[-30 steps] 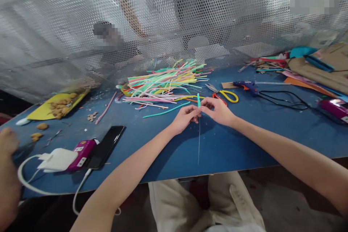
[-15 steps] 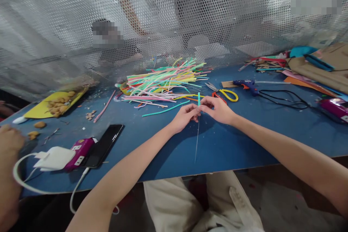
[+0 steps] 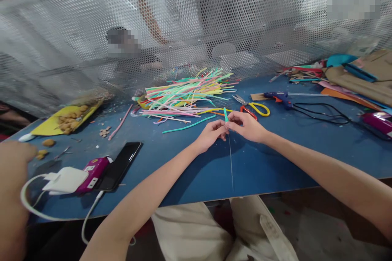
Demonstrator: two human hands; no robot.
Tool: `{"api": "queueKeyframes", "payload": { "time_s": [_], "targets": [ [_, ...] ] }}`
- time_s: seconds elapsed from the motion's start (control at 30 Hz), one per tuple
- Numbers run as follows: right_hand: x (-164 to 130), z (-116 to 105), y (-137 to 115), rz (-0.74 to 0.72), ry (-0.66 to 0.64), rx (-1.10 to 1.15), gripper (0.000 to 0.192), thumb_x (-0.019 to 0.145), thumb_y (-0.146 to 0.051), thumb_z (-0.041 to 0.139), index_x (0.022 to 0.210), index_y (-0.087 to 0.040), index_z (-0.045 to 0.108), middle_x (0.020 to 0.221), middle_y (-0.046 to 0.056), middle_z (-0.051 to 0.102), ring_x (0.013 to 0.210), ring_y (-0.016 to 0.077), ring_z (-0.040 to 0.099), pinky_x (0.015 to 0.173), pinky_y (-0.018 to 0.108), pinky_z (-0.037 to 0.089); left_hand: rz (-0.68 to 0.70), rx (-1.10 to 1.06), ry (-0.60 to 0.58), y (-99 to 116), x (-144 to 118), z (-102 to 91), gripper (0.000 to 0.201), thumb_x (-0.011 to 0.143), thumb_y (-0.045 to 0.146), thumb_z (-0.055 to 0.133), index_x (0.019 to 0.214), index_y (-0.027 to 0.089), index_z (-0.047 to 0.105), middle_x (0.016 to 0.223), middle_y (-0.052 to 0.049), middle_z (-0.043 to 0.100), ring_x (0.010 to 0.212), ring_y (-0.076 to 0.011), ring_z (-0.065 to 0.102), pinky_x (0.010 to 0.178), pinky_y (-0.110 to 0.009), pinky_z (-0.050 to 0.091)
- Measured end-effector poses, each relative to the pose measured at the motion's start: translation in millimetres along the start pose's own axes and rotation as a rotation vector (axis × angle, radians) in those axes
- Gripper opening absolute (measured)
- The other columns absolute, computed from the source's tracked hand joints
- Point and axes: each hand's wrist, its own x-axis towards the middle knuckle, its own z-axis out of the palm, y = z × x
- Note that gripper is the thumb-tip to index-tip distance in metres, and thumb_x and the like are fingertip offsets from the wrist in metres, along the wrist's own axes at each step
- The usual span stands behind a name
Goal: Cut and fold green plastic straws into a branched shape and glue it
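Note:
A short teal pipe cleaner stands up between my fingertips, and a thin bare wire hangs from it toward the table's front edge. My left hand pinches it from the left. From the other side, my right hand grips it too, the two sets of fingertips touching. Just beyond the right hand lie scissors with red and yellow handles. Behind them is a big heap of pastel pipe cleaners, with a loose teal one in front.
At left are a phone, a purple power strip with a white charger, and a yellow tray of brown lumps. Another person's arm reaches in. A blue glue gun lies right; perforated metal stands behind.
The hanging wire's lower end has swung to the right, and the teal tip now leans slightly left. Both hands keep their pinch. The other person's arm at left has moved further into view.

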Motion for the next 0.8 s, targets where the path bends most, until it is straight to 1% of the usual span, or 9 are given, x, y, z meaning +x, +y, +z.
{"api": "queueKeyframes", "payload": {
  "time_s": [0.17,0.37,0.43,0.53,0.6,0.67,0.73,0.8],
  "targets": [
    [-0.3,-0.4,-0.5,0.008,-0.003,-0.013,0.025,0.093,-0.045,0.06,0.089,-0.02,0.057,0.075,-0.001,0.06,0.067,0.0143,0.053,0.064,0.03,0.043,0.007,0.002,-0.007,2.6,-2.2,1.8,0.041,0.081,0.052,0.076,0.085,0.015,0.062,0.078,0.001,0.061,0.059,-0.0069,0.053,0.065,-0.024,0.05],
    [2.5,1.4,0.0,0.017,-0.013,-0.001,0.027,0.093,-0.046,0.06,0.088,-0.02,0.057,0.074,-0.001,0.06,0.066,0.0144,0.053,0.064,0.03,0.043,0.02,0.004,-0.013,-0.2,-1.3,-0.5,0.046,0.083,0.06,0.072,0.085,0.015,0.061,0.078,0.001,0.061,0.06,-0.0073,0.053,0.065,-0.025,0.05],
    [2.6,1.4,-0.7,0.028,-0.013,0.027,0.028,0.092,-0.047,0.061,0.087,-0.02,0.057,0.072,-0.002,0.059,0.064,0.0136,0.052,0.062,0.03,0.042,0.011,0.004,-0.015,-1.0,-0.8,-1.2,0.047,0.082,0.06,0.073,0.086,0.014,0.062,0.078,0.001,0.061,0.06,-0.0075,0.054,0.066,-0.025,0.05],
    [2.7,0.6,-1.4,0.046,-0.022,0.118,0.029,0.089,-0.048,0.066,0.086,-0.02,0.058,0.071,-0.001,0.062,0.062,0.0128,0.052,0.061,0.029,0.042,0.001,-0.002,-0.016,-0.3,-0.8,-0.7,0.046,0.081,0.057,0.075,0.087,0.014,0.062,0.081,0.0,0.063,0.06,-0.0077,0.055,0.065,-0.025,0.05],
    [3.1,0.2,-1.1,0.057,0.0,0.169,0.03,0.087,-0.048,0.069,0.087,-0.02,0.059,0.069,-0.001,0.063,0.061,0.0129,0.053,0.06,0.029,0.043,0.002,0.028,-0.015,2.0,-1.8,1.0,0.045,0.081,0.057,0.075,0.088,0.014,0.063,0.083,-0.002,0.065,0.061,-0.0077,0.055,0.064,-0.023,0.049],
    [3.9,0.1,0.0,0.065,0.053,0.209,0.031,0.085,-0.049,0.071,0.087,-0.019,0.06,0.069,-0.002,0.062,0.061,0.0128,0.054,0.061,0.029,0.044,0.013,0.08,-0.013,5.3,-3.4,3.3,0.045,0.082,0.057,0.075,0.088,0.014,0.065,0.081,-0.002,0.066,0.06,-0.0076,0.054,0.063,-0.022,0.047],
    [4.6,0.1,1.6,0.074,0.111,0.247,0.033,0.083,-0.05,0.073,0.086,-0.019,0.063,0.072,-0.002,0.061,0.062,0.012,0.054,0.062,0.029,0.044,0.026,0.118,-0.009,8.3,-5.0,5.5,0.044,0.083,0.057,0.074,0.087,0.014,0.065,0.077,-0.001,0.066,0.059,-0.0076,0.053,0.062,-0.022,0.045],
    [4.9,0.2,2.6,0.094,0.138,0.281,0.034,0.082,-0.051,0.074,0.085,-0.018,0.066,0.075,-0.002,0.061,0.063,0.0113,0.052,0.063,0.029,0.044,0.033,0.125,-0.01,10.0,-5.9,6.7,0.043,0.083,0.056,0.074,0.086,0.014,0.065,0.076,-0.001,0.065,0.058,-0.0076,0.053,0.062,-0.022,0.045]
  ]
}}
